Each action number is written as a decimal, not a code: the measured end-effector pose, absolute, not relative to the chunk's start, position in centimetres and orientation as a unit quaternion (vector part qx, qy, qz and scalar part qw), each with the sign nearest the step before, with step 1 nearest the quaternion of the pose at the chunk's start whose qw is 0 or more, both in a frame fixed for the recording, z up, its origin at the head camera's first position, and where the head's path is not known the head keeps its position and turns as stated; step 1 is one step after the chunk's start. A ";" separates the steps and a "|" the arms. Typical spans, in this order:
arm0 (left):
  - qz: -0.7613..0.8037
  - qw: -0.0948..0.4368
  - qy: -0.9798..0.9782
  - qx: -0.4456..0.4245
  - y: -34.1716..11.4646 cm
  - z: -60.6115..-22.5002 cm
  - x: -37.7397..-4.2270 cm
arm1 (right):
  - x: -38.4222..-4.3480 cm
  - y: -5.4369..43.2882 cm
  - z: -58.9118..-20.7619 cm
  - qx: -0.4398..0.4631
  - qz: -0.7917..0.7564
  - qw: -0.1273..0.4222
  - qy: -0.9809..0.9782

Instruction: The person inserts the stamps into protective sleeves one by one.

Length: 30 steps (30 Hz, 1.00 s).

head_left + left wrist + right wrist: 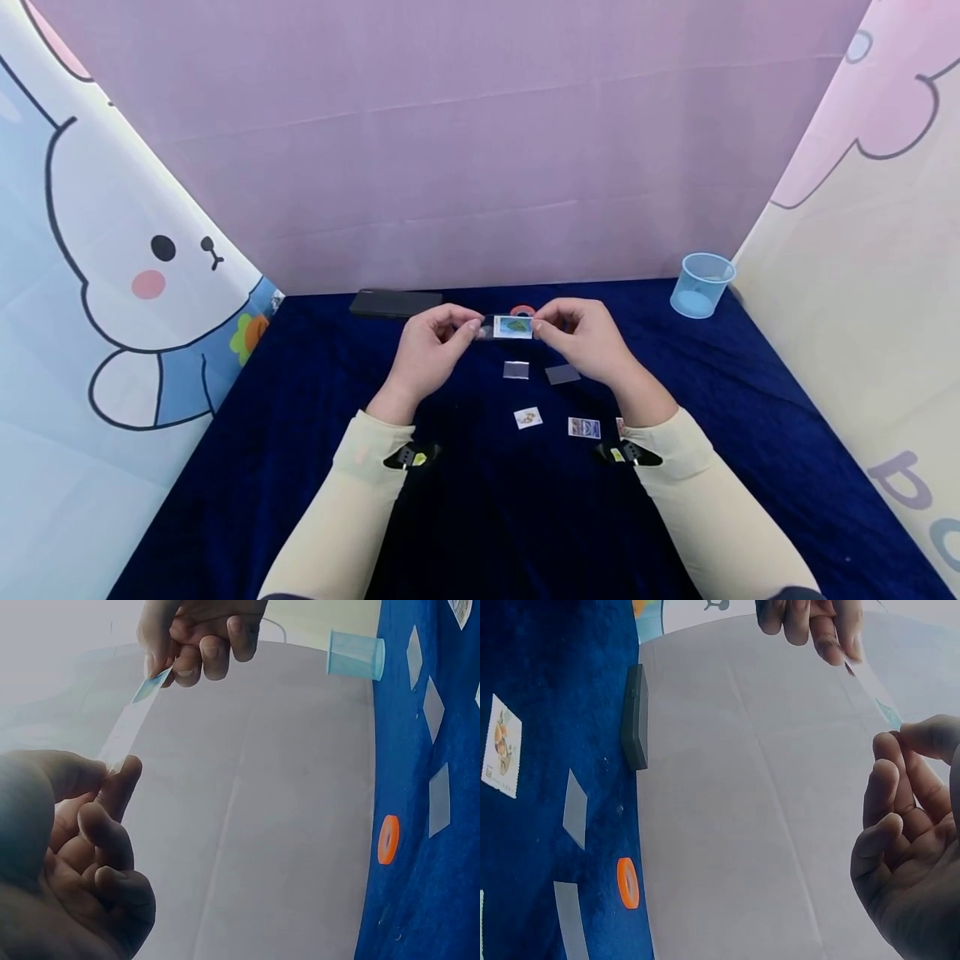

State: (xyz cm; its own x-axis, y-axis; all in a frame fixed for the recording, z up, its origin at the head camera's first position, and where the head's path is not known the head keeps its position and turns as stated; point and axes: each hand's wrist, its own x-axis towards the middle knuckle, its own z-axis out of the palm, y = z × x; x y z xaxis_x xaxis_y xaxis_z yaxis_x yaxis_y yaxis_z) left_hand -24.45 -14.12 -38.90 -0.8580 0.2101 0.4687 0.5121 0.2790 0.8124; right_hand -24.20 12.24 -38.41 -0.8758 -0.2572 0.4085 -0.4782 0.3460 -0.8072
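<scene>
A small postage stamp [513, 327] with a green and blue picture is held up between both hands, with a clear plastic sleeve [486, 330] at its left. My left hand [427, 354] pinches the far left end of the sleeve between thumb and forefinger. The right hand [588, 342] pinches the right end, where the stamp is. In the left wrist view the clear sleeve [129, 729] looks stretched straight and tilted, the stamp [150, 686] being at the right fingertips. How far the stamp lies inside the sleeve I cannot tell.
On the blue cloth lie two grey-looking flat pieces [516, 369], several other stamps [527, 417] nearer me, and an orange-red ring [522, 310] behind the hands. A dark flat case [395, 302] lies back left; a blue see-through cup [702, 287] stands back right.
</scene>
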 end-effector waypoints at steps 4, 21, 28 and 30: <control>-0.550 0.137 -0.791 -0.232 -14.1 -38.8 -24.3 | -23.4 11.8 -37.6 0.223 0.531 0.103 -0.811; -0.542 0.128 -0.799 -0.224 -14.0 -38.8 -24.2 | -24.3 11.6 -38.7 0.235 0.552 0.082 -0.796; -0.537 0.109 -0.810 -0.210 -13.7 -38.1 -23.5 | -24.2 11.6 -38.8 0.248 0.561 0.071 -0.787; -0.536 0.107 -0.810 -0.212 -13.5 -37.4 -22.8 | -24.2 11.6 -38.9 0.253 0.560 0.070 -0.785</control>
State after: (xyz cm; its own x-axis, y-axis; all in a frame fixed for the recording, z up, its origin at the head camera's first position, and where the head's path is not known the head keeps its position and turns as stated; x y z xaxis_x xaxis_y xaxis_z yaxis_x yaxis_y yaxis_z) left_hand -22.82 -13.50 -37.40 -0.8874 0.2283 0.4004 0.4577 0.3349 0.8236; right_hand -24.17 11.64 -38.87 -0.8618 -0.3193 0.3940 -0.4765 0.2438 -0.8447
